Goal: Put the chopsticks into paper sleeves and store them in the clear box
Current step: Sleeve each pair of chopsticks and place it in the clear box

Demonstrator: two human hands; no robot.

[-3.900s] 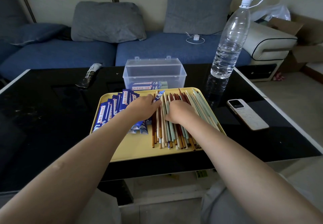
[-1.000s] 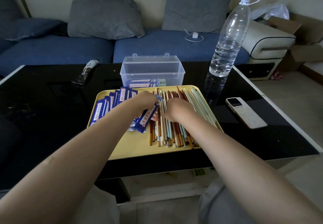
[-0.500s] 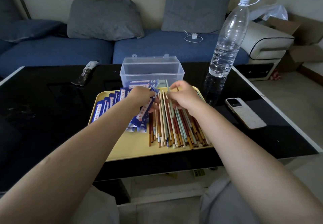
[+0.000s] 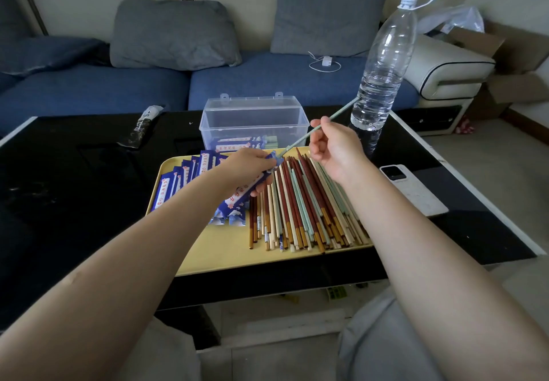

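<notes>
Now the pale green chopstick lies slanted, its near tip at the mouth of the blue paper sleeve and its far end pointing up and away toward the water bottle. My right hand pinches it about at the middle. My left hand, nearer to the sleeve, grips that sleeve above the yellow tray. I judge both long axes must line up, then I push down-left. Behind stands the clear box, some filled sleeves already inside.
</notes>
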